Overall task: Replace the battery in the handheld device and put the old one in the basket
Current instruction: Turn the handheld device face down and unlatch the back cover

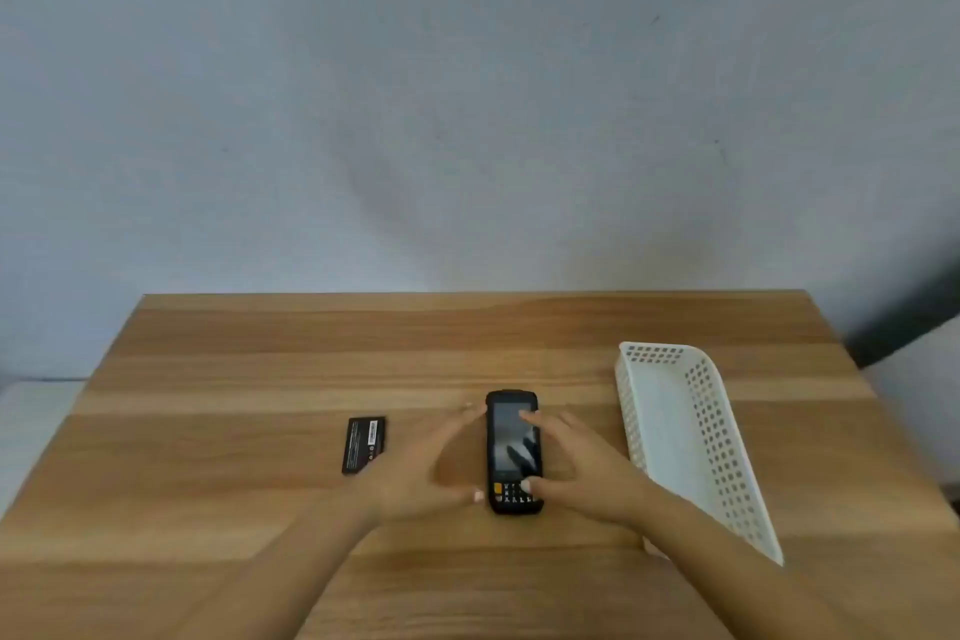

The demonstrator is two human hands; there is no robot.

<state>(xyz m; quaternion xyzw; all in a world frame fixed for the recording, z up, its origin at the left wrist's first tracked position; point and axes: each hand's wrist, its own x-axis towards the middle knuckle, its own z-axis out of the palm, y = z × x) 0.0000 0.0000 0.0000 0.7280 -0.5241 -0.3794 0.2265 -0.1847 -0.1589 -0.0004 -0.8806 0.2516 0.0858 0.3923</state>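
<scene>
A black handheld device (509, 437) with a dark screen and a small keypad lies face up in the middle of the wooden table (260, 369). My left hand (421, 468) hovers just to its left with fingers spread, fingertips near the device's left edge. My right hand (582, 468) reaches over its right side, fingers apart, thumb tip on the keypad. Neither hand grips the device. A flat black battery (363, 444) lies on the table left of my left hand. A white perforated plastic basket (722, 442) stands to the right, with nothing visible in it.
The table backs onto a plain pale wall. Bare wood lies behind the device and along the front edge. A dark object and a pale surface show past the table's right edge.
</scene>
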